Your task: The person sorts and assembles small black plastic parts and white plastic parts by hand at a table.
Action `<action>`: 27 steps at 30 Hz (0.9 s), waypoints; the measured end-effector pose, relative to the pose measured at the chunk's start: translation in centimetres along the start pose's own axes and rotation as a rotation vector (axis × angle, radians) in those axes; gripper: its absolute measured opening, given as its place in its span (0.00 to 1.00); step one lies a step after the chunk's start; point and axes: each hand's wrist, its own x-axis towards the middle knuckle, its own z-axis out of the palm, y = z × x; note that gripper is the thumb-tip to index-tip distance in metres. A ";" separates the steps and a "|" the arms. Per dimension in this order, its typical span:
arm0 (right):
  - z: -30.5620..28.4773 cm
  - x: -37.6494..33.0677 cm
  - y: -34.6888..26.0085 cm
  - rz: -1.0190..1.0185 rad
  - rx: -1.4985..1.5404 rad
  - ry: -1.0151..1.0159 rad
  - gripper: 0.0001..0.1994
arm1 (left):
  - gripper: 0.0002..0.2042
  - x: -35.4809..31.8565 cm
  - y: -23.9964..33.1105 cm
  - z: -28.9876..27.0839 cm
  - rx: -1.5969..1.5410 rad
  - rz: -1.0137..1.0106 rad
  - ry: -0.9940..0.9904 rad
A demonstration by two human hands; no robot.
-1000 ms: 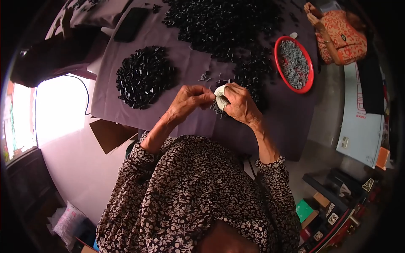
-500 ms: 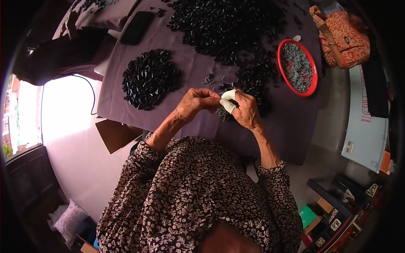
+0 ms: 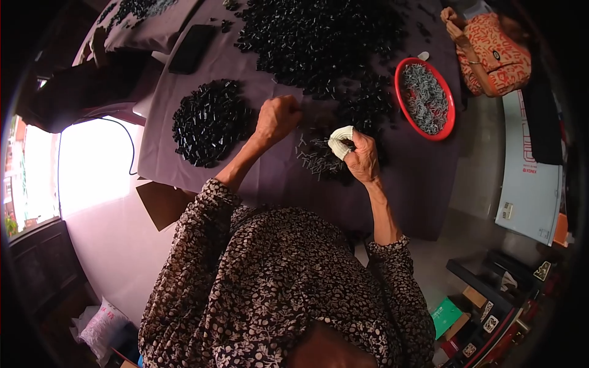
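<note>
The left hand (image 3: 277,118) was curled into a loose fist over the purple table cloth (image 3: 423,178), just right of the round pile of black pieces (image 3: 210,121); whether anything sat inside that fist could not be told. The right hand (image 3: 362,158) hung near it, to the right, its fingers pinched together, the white-wrapped thumb (image 3: 339,141) pressed against them. What it pinched was too small to make out. Directly beneath and just left of that grip lay a scatter of small grey pins (image 3: 316,161). Farther off spread the big heap of black pieces (image 3: 325,37), and to the right stood the red bowl (image 3: 399,80) of grey pins.
</note>
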 end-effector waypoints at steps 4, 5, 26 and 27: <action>-0.7 1.7 -1.1 0.015 0.012 0.002 0.05 | 0.05 -0.4 0.7 -0.5 -0.943 -0.262 -0.135; -0.7 2.2 -1.0 0.010 0.030 0.012 0.05 | 0.04 -0.7 1.7 -1.0 -1.099 -0.290 -0.150; 0.9 4.4 -2.9 -0.129 -0.050 0.059 0.06 | 0.04 -2.7 3.5 -0.7 -1.791 -0.408 -0.183; 0.9 4.5 -3.4 -0.112 -0.042 0.084 0.06 | 0.04 -2.8 3.4 -0.6 -1.790 -0.409 -0.183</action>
